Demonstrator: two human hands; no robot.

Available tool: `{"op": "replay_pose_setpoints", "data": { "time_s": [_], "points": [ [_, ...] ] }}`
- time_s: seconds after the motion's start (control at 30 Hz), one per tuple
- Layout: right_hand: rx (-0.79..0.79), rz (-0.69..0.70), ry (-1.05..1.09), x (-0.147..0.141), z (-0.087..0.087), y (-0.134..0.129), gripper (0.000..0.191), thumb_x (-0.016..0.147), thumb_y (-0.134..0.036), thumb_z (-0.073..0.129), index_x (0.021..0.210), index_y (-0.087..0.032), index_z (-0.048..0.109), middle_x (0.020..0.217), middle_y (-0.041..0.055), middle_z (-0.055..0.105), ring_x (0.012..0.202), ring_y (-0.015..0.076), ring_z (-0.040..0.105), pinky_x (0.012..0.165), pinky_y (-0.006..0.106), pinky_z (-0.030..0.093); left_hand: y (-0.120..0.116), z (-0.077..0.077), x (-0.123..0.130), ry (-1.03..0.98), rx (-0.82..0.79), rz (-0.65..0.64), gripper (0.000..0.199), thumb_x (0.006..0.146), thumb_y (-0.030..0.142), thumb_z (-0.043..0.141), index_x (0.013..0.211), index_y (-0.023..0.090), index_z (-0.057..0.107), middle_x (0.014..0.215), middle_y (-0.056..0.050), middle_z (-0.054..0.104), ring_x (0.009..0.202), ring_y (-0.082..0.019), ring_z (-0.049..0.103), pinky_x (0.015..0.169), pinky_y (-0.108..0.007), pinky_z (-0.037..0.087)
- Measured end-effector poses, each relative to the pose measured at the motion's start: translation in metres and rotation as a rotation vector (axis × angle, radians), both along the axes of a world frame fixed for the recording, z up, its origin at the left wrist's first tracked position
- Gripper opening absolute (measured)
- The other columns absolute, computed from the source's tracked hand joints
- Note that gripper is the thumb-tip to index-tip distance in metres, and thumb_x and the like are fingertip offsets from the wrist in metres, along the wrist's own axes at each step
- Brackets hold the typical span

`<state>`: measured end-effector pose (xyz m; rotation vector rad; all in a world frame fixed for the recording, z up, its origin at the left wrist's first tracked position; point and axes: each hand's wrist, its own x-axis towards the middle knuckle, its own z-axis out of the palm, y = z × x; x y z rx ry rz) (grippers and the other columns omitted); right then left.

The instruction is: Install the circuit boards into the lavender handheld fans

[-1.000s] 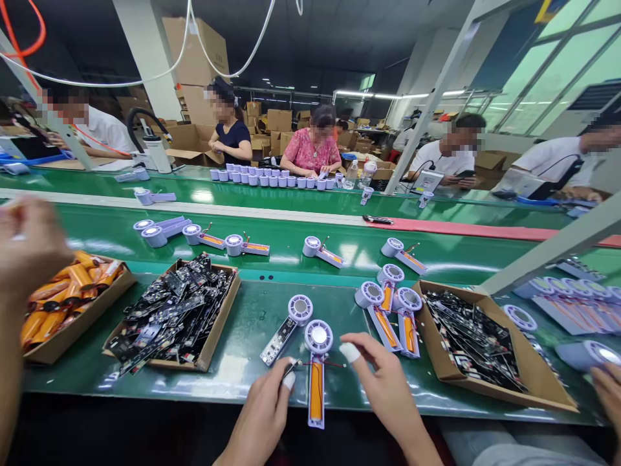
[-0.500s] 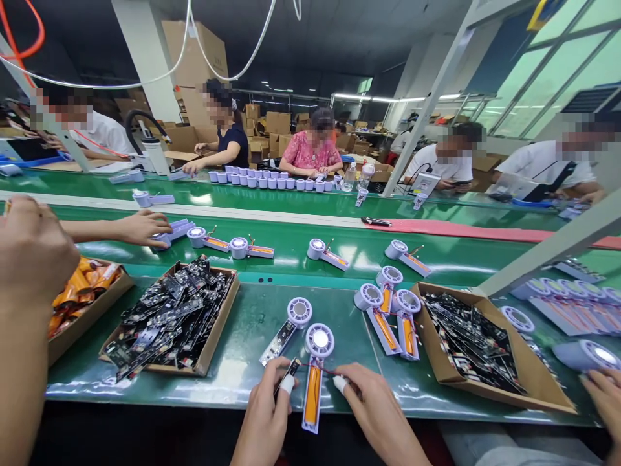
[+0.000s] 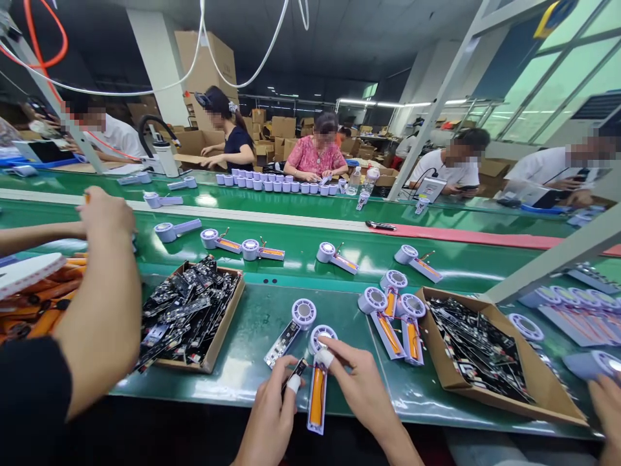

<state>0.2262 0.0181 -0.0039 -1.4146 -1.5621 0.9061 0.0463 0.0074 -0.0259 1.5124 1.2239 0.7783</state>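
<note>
Black board (image 3: 299, 370), seemingly just one, in left fingers (image 3: 277, 374).

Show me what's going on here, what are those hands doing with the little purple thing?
The left hand is pinching a small black board beside a purple gadget. The right hand has its fingers at the gadget's round end. An orange battery lies in the gadget's open handle, and the black board isn't in there. Somebody else's arm reaches across at the left.
</note>
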Motion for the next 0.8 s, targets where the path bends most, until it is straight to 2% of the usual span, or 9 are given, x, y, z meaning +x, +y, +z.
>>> {"op": "replay_pose_setpoints", "data": {
  "time_s": [0.1,0.17,0.23,0.37,0.47,0.63,0.8],
  "points": [
    [-0.028,0.086,-0.054,-0.003,0.001,-0.003,0.02,0.092,-0.024,0.053,0.11,-0.021,0.061,0.073,-0.0022,0.066,0.067,0.0158,0.06,0.065,0.025,0.047,0.0,0.002,0.0,-0.022,-0.015,0.006,0.027,0.097,0.03,0.033,0.121,0.023,0.045,0.087,-0.002,0.065,0.056,-0.014,0.052,0.057,-0.025,0.042],
    [0.009,0.113,-0.088,-0.004,0.002,-0.006,0.013,0.092,-0.021,0.054,0.101,-0.022,0.064,0.08,-0.0011,0.066,0.071,0.0151,0.06,0.067,0.024,0.046,-0.001,0.003,0.0,-0.019,0.0,-0.012,0.025,0.096,0.027,0.033,0.113,0.022,0.05,0.083,-0.001,0.062,0.054,-0.013,0.049,0.055,-0.024,0.04],
    [0.064,0.143,-0.107,-0.004,0.004,-0.009,0.016,0.093,-0.019,0.052,0.098,-0.024,0.066,0.088,0.0002,0.067,0.08,0.0159,0.06,0.073,0.025,0.046,-0.001,0.006,0.001,-0.017,0.019,-0.019,0.022,0.095,0.025,0.034,0.103,0.022,0.054,0.081,-0.001,0.061,0.055,-0.013,0.048,0.054,-0.023,0.039],
    [0.097,0.202,-0.109,-0.002,0.005,-0.011,0.026,0.095,-0.015,0.049,0.108,-0.028,0.067,0.098,0.0009,0.069,0.093,0.0172,0.061,0.083,0.027,0.046,0.001,0.011,0.003,-0.032,0.003,0.007,0.02,0.093,0.023,0.037,0.094,0.021,0.057,0.081,-0.001,0.061,0.061,-0.014,0.052,0.056,-0.022,0.04],
    [0.056,0.17,-0.108,-0.002,0.003,-0.013,0.028,0.095,-0.015,0.05,0.116,-0.028,0.064,0.102,0.0021,0.068,0.093,0.0175,0.062,0.083,0.028,0.048,0.002,0.015,0.005,-0.063,-0.019,0.035,0.019,0.091,0.025,0.042,0.094,0.021,0.06,0.08,-0.002,0.063,0.066,-0.016,0.056,0.058,-0.023,0.043],
    [0.115,0.172,-0.191,-0.004,0.003,-0.014,0.027,0.096,-0.012,0.046,0.109,-0.026,0.065,0.094,0.0019,0.067,0.089,0.0182,0.062,0.079,0.028,0.048,0.001,0.016,0.008,-0.091,0.001,0.053,0.024,0.091,0.028,0.043,0.106,0.021,0.061,0.083,-0.004,0.067,0.072,-0.019,0.06,0.061,-0.025,0.046],
    [0.263,0.104,-0.321,-0.009,0.002,-0.014,0.025,0.094,-0.007,0.044,0.102,-0.023,0.061,0.096,0.0049,0.063,0.089,0.0208,0.058,0.077,0.032,0.048,-0.003,0.007,0.012,-0.117,-0.079,0.128,0.035,0.092,0.031,0.042,0.125,0.021,0.044,0.086,-0.004,0.069,0.058,-0.015,0.058,0.052,-0.024,0.045]
  ]
}}
